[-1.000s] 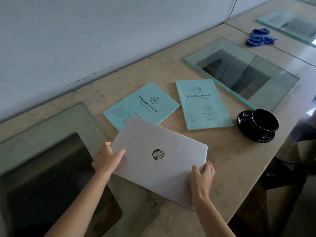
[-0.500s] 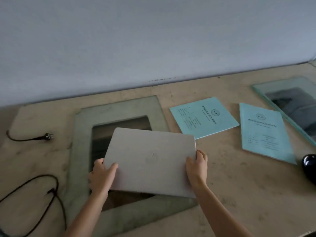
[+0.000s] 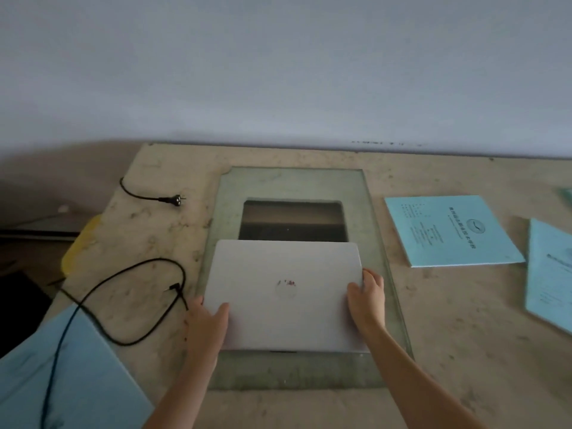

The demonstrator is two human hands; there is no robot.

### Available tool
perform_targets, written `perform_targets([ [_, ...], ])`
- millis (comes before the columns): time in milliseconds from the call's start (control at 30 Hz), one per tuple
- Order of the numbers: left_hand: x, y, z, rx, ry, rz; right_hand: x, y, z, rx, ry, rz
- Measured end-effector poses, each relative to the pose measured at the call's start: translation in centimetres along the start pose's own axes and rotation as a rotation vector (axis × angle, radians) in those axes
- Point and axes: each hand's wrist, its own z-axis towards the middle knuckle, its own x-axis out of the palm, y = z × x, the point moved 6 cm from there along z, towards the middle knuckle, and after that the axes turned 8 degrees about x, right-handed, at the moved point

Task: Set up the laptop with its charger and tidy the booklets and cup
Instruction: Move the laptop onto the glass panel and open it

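Observation:
The closed silver laptop lies square over the glass pane set in the stone desk. My left hand grips its near-left edge and my right hand grips its right edge. A black charger cable loops on the desk just left of the laptop, its small connector tip pointing toward it. A second cable end with a wall plug lies farther back left. Two light blue booklets rest to the right. The cup is out of view.
A pale wall runs along the desk's far edge. The desk's left edge drops off beside a yellow object and dark floor. A light blue sheet covers the near-left corner under the cable.
Both hands carried the laptop left, away from the booklets and cup, and squared it over the glass pane. The view swung left, so the cup left the frame and the cables appeared.

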Motion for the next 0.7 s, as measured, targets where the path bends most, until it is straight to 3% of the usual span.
perform_targets([
  [700,1.3,-0.5,-1.5,0.012,0.031,0.084,0.7,-2.0,2.1,0.038,-0.045,-0.072],
])
